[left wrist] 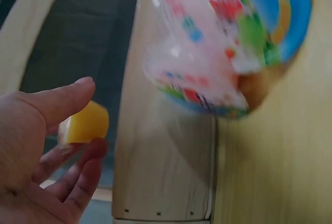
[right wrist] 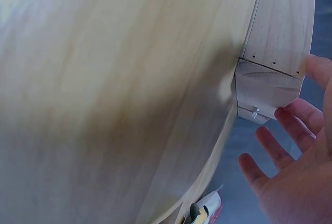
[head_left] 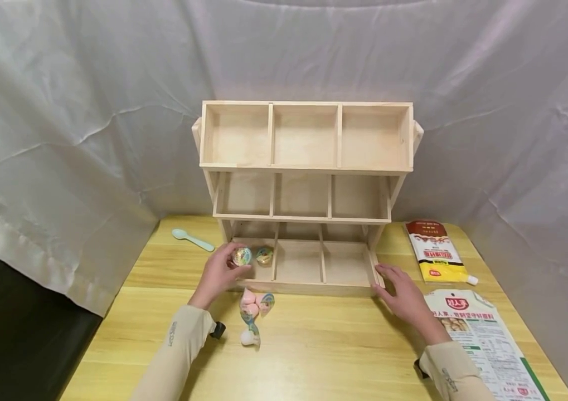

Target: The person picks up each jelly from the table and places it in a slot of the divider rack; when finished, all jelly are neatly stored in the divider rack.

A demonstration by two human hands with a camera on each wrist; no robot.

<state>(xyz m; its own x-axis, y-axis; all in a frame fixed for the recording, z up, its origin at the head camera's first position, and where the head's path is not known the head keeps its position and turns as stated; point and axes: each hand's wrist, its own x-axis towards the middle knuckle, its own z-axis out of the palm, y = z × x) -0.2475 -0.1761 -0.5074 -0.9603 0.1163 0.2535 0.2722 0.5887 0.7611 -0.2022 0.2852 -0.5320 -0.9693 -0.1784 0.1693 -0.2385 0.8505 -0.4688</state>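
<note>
My left hand [head_left: 217,274] pinches a small jelly cup [head_left: 241,256] between thumb and fingers, over the bottom left compartment of a wooden three-tier rack [head_left: 299,291]. The yellow side of this jelly cup [left wrist: 89,124] shows in the left wrist view. A second jelly cup [head_left: 264,255] sits in the same compartment, just to the right. At the rack's lower right corner is my right hand [head_left: 404,294]. Its thumb and index finger touch the end of the bottom tier, and the other fingers [right wrist: 251,169] spread loosely in the right wrist view.
Several wrapped pink and white jelly cups [head_left: 250,309] lie before the rack on the wooden table [head_left: 334,351]. A pale green spoon [head_left: 192,239] is left of the rack. On the right lie a spouted pouch [head_left: 436,252] and a white printed packet [head_left: 489,345]. Grey curtains [head_left: 309,50] surround the table.
</note>
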